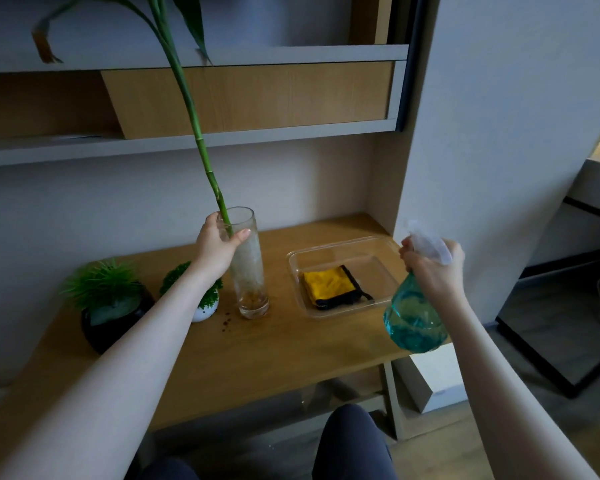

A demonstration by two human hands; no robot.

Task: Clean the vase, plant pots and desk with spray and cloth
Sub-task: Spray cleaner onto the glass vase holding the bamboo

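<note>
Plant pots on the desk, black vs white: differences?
The black pot is larger and nearer the camera; the white pot is smaller and sits beside the glass vase. Black holds spiky, grass-like leaves; white holds fine, rounded foliage. The left forearm partly hides the white one. Both are round, upright, untouched.

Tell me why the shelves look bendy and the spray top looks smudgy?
Head view: the wide-angle lens bows the grey and wood shelves; the room is dim, so colours look dull; the white trigger top of the teal plastic spray bottle in the right hand looks motion-blurred; the tall clear glass vase looks cloudy.
</note>
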